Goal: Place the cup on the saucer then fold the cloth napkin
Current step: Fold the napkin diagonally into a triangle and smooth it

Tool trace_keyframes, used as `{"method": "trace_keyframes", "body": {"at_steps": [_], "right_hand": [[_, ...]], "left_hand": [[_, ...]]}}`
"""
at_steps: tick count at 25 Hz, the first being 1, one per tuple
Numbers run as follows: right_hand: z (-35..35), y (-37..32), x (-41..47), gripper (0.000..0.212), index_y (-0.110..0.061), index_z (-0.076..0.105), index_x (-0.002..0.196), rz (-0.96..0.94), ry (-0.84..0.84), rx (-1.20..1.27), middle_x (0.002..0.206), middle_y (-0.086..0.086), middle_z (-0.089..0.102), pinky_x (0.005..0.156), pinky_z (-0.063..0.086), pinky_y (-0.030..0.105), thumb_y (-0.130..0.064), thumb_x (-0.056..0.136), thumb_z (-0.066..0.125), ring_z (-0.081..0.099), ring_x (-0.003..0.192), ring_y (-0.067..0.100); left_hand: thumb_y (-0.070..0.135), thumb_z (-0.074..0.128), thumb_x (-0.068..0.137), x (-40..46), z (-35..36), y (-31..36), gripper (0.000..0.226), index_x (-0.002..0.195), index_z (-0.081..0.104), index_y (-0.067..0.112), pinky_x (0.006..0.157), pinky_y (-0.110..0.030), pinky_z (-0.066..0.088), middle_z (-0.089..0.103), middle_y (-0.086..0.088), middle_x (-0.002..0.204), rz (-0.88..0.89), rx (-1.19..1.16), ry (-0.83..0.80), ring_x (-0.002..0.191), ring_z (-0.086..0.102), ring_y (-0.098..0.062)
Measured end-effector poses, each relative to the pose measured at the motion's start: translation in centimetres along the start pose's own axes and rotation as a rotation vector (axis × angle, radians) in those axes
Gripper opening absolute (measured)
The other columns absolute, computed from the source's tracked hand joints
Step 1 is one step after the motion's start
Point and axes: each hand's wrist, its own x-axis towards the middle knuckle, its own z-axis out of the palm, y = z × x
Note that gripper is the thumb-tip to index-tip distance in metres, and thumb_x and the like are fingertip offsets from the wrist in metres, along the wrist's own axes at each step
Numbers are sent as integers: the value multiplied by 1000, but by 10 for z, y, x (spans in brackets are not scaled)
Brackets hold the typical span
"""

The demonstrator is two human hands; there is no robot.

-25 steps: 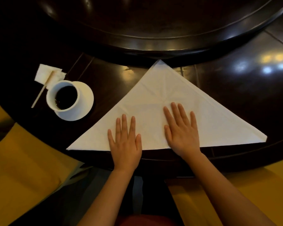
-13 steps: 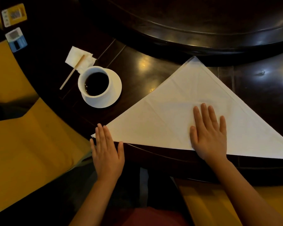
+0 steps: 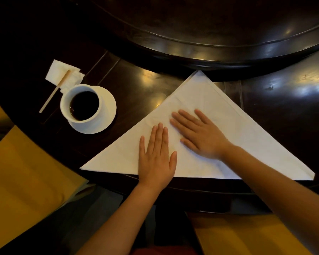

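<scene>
I am looking down at the dark table (image 3: 136, 85), where the white cloth napkin (image 3: 247, 144) is lying folded into a triangle, its long edge along the near edge. My right hand (image 3: 201, 137) is pressing flat and open on its middle; my left hand (image 3: 157, 159) is lying open just beside it, having come back onto the cloth from off its left corner half a second ago. Toward the left edge, the cup (image 3: 81, 105) is sitting on the saucer (image 3: 107, 111), well apart from both hands.
</scene>
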Motion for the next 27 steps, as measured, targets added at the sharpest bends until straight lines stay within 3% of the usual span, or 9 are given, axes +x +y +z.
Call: {"method": "trace_keyframes", "body": {"at_steps": [4,8,14,19,23,27], "right_hand": [[-16,48,31,61,-19,3,148,30,16,-4,157,4,4,116,-4,39,-48,95,11,-5,143,17],[-25,75,50,65,-16,3,148,169,51,1,158,7,5,116,-2,38,-50,94,15,-3,144,20],[-21,49,50,66,-14,3,148,428,126,133,158,6,4,116,-4,42,-48,93,13,-3,144,20],[-15,17,-15,65,-19,6,148,535,220,284,157,7,4,114,-6,48,-49,94,25,-3,144,23],[-5,13,-104,67,-18,14,147,779,206,220,156,10,12,113,3,48,-39,93,47,7,143,26],[0,20,-170,65,-15,27,144,1012,161,207,148,13,32,110,22,48,-37,89,54,29,135,30]], "left_hand": [[52,24,90,-1,1,1,68,149,13,21,111,-50,8,12,-12,156,37,6,16,143,5,-26],[56,23,89,0,1,0,69,149,14,23,111,-50,9,13,-13,156,35,29,19,143,8,-28],[57,24,89,-2,3,-3,70,149,13,23,111,-49,3,14,-12,156,51,47,11,142,7,-27],[55,23,90,5,-12,16,68,148,15,22,113,-52,1,16,-11,156,6,-53,61,143,8,-24],[55,13,90,23,-11,73,67,148,5,25,112,-53,3,9,-9,157,227,-65,25,144,6,-25],[55,10,89,29,5,94,67,147,-5,27,112,-52,-3,1,-6,158,310,6,-20,144,-5,-22]]}}
